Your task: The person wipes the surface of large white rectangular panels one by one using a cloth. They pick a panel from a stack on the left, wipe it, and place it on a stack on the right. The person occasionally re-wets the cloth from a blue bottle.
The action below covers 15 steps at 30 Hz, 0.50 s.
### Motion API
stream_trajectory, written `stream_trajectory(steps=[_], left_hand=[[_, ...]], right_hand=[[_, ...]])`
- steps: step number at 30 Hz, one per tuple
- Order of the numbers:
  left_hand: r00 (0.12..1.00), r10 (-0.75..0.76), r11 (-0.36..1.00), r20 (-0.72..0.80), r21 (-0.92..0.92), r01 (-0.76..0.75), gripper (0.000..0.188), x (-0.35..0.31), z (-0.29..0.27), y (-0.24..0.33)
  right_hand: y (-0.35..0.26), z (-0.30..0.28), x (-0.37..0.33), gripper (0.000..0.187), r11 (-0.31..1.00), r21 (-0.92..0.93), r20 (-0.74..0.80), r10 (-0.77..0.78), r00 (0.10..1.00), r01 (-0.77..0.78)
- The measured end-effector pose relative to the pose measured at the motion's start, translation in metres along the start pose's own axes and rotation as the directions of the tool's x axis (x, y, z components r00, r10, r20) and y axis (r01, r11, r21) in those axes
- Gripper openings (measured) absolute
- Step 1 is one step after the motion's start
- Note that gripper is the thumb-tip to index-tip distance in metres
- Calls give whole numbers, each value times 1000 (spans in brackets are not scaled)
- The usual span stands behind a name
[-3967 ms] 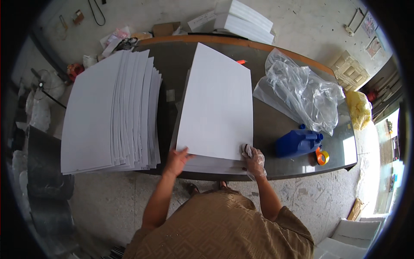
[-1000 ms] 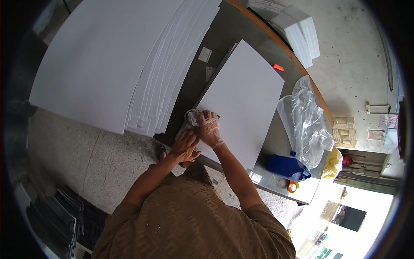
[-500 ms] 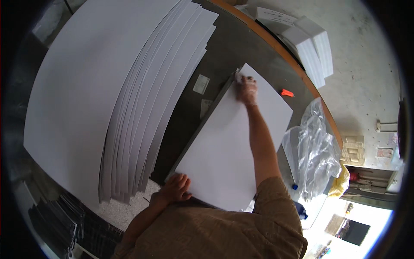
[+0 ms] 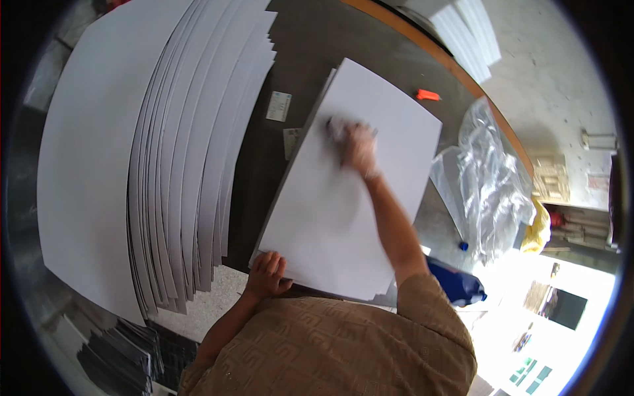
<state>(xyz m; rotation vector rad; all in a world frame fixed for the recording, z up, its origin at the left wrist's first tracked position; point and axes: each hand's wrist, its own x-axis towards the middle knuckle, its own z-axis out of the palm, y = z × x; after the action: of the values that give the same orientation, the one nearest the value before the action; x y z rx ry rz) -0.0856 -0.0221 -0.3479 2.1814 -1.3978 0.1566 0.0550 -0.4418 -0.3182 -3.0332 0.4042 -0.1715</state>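
A stack of large white sheets [image 4: 330, 224] lies at an angle on the dark table in front of me. My left hand [image 4: 267, 274] rests on its near left corner, the fingers stretched over the top sheet and the thumb along the near edge. On the upper part of the top sheet is my right hand [image 4: 361, 150], blurred by motion. Its fingers are closed round a small greyish, crumpled-looking thing [image 4: 337, 129] whose kind I cannot make out. Something pale and thin seems to cover part of that hand.
A larger fanned pile of white sheets [image 4: 99, 165] fills the left side. Two small labels [image 4: 279, 106] lie on the table. To the right are an orange cutter [image 4: 428, 95], clear plastic film [image 4: 492, 178], a blue cap [image 4: 463, 246] and a blue bottle [image 4: 456, 284]. Wooden edging [image 4: 396, 26] borders the table.
My right hand has moved from the stack's far left edge inward and nearer across the top sheet. My left hand stays on the near left corner. The view has shifted slightly.
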Motion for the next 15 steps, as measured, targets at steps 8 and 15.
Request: stream_trajectory(steps=[8,15], left_hand=[[999,39,998,-5,-51,-39,67,15,-9,-1],[999,36,999,35,-30,-35,69,11,-9,0]], right_hand=[[-135,-48,-274,48,953,254,32,-176,984,163],[-13,-9,-123,44,987,-25,-18,-157,987,156]])
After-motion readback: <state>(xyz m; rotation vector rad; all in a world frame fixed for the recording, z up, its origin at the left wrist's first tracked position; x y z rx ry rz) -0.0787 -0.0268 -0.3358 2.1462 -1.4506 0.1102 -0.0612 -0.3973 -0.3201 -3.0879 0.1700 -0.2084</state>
